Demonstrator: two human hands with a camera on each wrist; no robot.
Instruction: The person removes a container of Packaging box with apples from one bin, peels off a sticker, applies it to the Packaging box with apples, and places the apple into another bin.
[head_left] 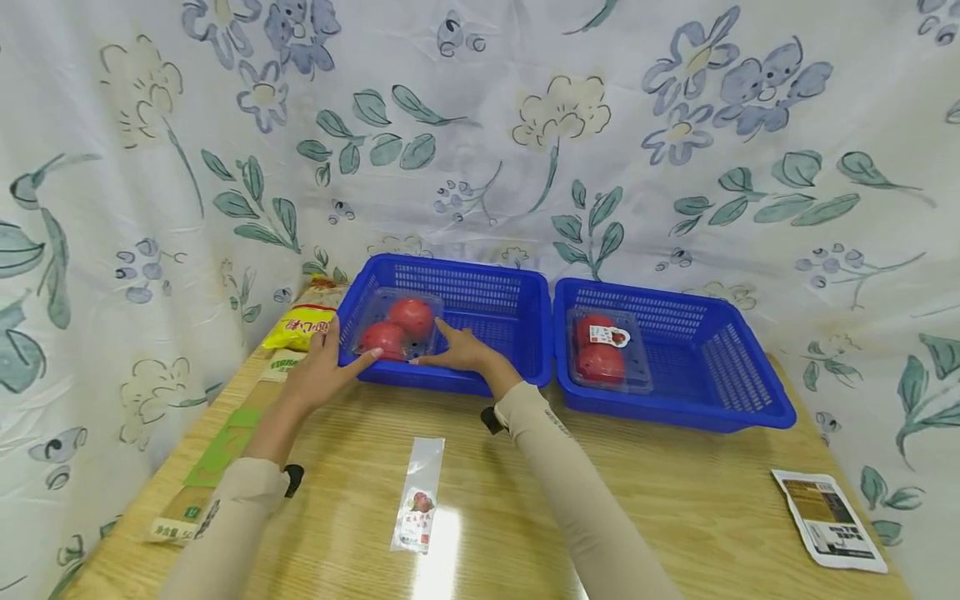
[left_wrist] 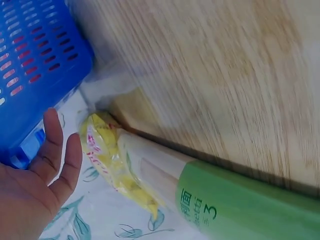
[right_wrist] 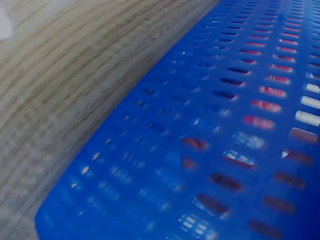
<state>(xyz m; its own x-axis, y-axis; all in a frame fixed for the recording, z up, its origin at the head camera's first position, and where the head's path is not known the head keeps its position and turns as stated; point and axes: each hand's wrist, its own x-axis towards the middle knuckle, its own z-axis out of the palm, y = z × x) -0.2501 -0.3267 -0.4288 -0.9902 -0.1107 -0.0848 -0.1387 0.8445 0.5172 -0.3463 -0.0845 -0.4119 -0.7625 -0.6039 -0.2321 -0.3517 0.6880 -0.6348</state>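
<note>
A clear plastic box of two red round fruits (head_left: 412,317) lies in the left end of the left blue basket (head_left: 480,333). My left hand (head_left: 318,371) is at that basket's left front corner, its thumb reaching over the rim towards the fruit. In the left wrist view its loosely bent fingers (left_wrist: 67,167) are outside the basket wall. My right hand (head_left: 465,350) reaches over the front rim, thumb and forefinger spread at the box's right edge. The basket wall hides much of the right hand in the right wrist view.
A second blue basket (head_left: 675,358) to the right holds a labelled box of red fruits (head_left: 600,365). A clear strip with a fruit sticker (head_left: 417,508) lies in front. Left are a yellow packet (head_left: 300,327) and green noodle pack (head_left: 221,450); right, a white pouch (head_left: 828,521).
</note>
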